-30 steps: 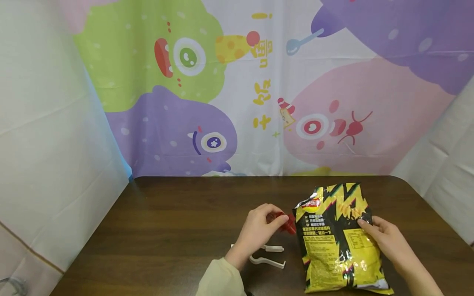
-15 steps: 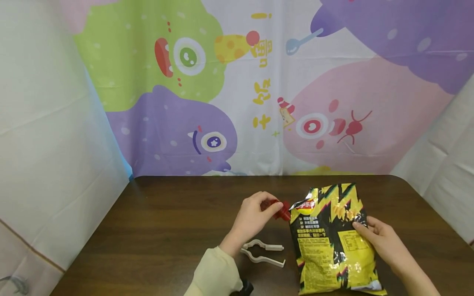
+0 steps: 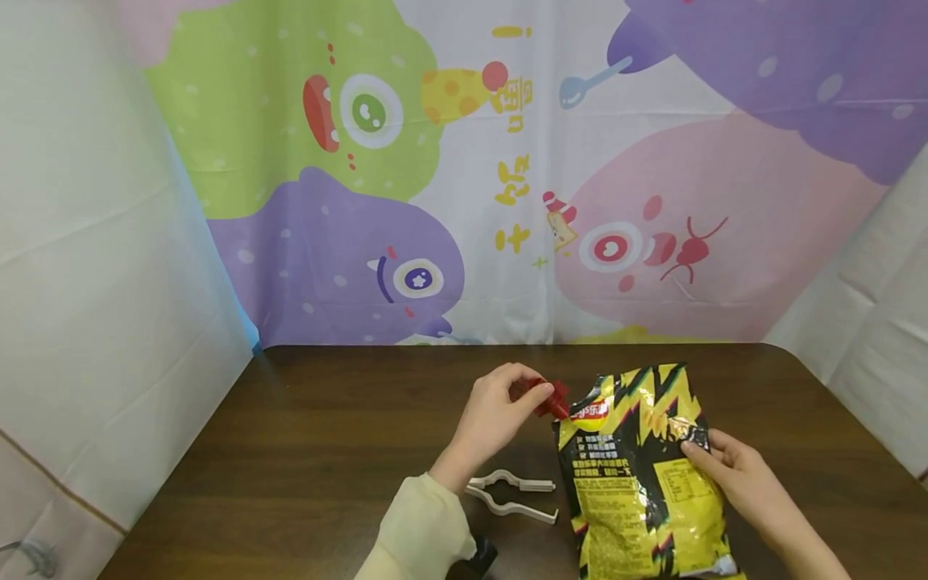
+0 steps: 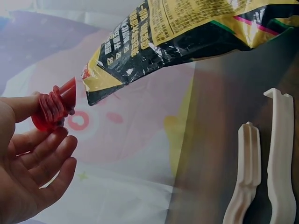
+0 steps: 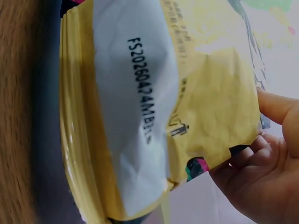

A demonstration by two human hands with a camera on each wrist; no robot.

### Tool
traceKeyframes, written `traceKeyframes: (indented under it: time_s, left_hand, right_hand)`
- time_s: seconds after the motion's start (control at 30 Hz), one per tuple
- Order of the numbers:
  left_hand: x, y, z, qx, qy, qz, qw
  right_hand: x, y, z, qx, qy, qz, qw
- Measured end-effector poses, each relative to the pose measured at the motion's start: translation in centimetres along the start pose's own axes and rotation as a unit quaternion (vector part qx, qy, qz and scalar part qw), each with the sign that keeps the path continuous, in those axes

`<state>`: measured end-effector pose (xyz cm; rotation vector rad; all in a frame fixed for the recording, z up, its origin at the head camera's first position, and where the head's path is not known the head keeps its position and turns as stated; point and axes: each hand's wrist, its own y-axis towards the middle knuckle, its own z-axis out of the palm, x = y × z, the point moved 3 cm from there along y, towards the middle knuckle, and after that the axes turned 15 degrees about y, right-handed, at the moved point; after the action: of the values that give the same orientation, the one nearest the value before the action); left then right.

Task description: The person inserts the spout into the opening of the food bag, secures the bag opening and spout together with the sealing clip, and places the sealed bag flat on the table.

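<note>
My left hand [image 3: 496, 411] pinches a red threaded spout [image 4: 55, 107] between thumb and fingers, its narrow end pointing at the bag. A yellow-and-black chip bag [image 3: 638, 483] is held up at its right edge by my right hand [image 3: 735, 467], thumb on the printed face and fingers behind. The bag's upper left corner has a torn-looking edge. In the left wrist view a small gap shows between spout and bag corner; in the head view they overlap. Below my left hand lies a white hinged clip [image 3: 518, 511], its two arms spread apart.
The dark wooden table [image 3: 304, 451] runs back to a cartoon-printed curtain [image 3: 507, 306]. White cloth walls [image 3: 109, 242] stand on both sides. A black object [image 3: 480, 556] shows by the left sleeve at the front edge.
My left hand has moved the red spout farther back and slightly left. The chip bag has shifted left with my right hand. More of the white clip shows now.
</note>
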<state>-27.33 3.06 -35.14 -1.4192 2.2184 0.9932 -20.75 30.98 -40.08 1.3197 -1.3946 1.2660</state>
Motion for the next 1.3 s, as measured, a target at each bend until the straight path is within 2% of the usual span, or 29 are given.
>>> traceKeyframes:
  time_s: [0.27,0.57,0.83,1.0,1.2,1.3]
  left_hand:
    - [-0.5,0.2,-0.1,-0.001,-0.002,0.004,1.0]
    - [-0.6,-0.1,0.3,0.017,-0.017,-0.002,0.9997]
    - [-0.6,-0.5,0.7,0.023,-0.006,-0.001,0.9997]
    - [-0.7,-0.5,0.7,0.036,-0.023,-0.001,0.9991]
    - [-0.7,-0.6,1.0,0.057,-0.059,-0.019,0.9964]
    - [-0.7,-0.5,1.1,0.055,-0.067,-0.019,0.9961]
  right_hand:
    - [-0.1,-0.3,0.7,0.004,0.02,0.006,1.0]
    - [0.3,-0.5,1.6,0.009,0.04,0.011,0.999]
    - [0.3,-0.7,1.9,0.015,0.056,-0.006,0.998]
    - [0.0,-0.6,1.9,0.015,0.055,-0.001,0.998]
    - [0.2,-0.6,2.0,0.003,0.041,-0.003,0.999]
    - [0.2,-0.6,2.0,-0.003,0.031,-0.004,1.0]
